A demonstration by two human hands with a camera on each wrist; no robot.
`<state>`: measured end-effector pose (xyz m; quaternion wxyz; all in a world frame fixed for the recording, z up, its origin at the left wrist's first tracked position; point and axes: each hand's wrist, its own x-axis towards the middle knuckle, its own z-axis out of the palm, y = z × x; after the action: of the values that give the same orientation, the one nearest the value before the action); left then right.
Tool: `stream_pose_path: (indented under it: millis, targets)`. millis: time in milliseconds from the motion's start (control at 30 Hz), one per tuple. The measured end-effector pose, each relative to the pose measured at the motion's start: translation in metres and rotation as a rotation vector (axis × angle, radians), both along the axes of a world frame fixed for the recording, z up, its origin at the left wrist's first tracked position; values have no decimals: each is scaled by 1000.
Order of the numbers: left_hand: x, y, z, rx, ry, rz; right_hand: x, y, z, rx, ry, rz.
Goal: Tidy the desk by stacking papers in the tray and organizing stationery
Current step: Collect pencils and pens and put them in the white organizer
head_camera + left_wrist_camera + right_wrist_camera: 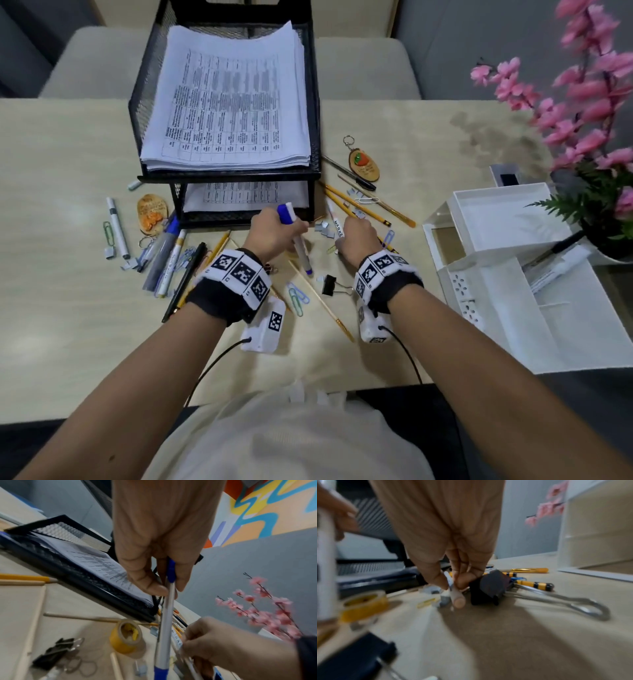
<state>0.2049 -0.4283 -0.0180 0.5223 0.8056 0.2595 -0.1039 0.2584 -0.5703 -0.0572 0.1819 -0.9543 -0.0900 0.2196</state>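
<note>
My left hand (278,232) grips a white marker with blue ends (301,250), lifted and tilted just in front of the black mesh tray (226,175). In the left wrist view the thumb and fingers of that hand (164,586) pinch the marker (165,622) near its blue cap. My right hand (354,236) pinches a thin white marker with printed lettering (335,221) low over the desk. The right wrist view shows the hand (452,582) holding that marker (456,596). A stack of printed papers (229,99) fills the tray's top tier.
Pens, markers and clips (164,253) lie scattered at the left, yellow pencils (370,205) and keychains to the right of the tray. A black binder clip (329,285) and yellow tape roll (125,635) sit near my hands. A white organizer (496,274) and pink flowers (582,96) stand at the right.
</note>
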Motion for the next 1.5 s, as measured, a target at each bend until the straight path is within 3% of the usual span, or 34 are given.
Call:
stream_pose_path:
  millis: [133, 200, 333, 467, 633, 800, 967, 1100, 1200, 1333, 1400, 1500]
  targets:
    - [12, -24, 15, -32, -83, -63, -11, -34, 26, 407, -45, -378]
    - [21, -44, 29, -61, -172, -108, -18, -63, 48, 521, -167, -505]
    - [39, -112, 65, -64, -317, -256, -33, -144, 92, 588, -500, -734]
    - [50, -194, 91, -86, -403, -423, -44, -217, 110, 440, -599, -874]
    - [58, -279, 89, -31, -419, -617, -44, -270, 83, 195, -405, -812]
    - [69, -325, 65, 166, -370, -719, -45, -284, 75, 171, -278, -712]
    - [67, -328, 37, 276, -325, -758, -45, -293, 72, 188, -236, -649]
    - [67, -328, 28, 340, -485, -758, -43, -291, 71, 161, -260, -628]
    - [68, -331, 23, 505, -534, -766, -38, -286, 71, 113, -230, -567]
    - [66, -323, 12, 790, -404, -960, -35, -286, 67, 103, -203, -481]
    - [67, -316, 10, 770, -383, -1007, -36, -287, 64, 129, -182, -481]
    - [67, -305, 14, 579, -409, -947, -38, -285, 68, 160, -239, -544]
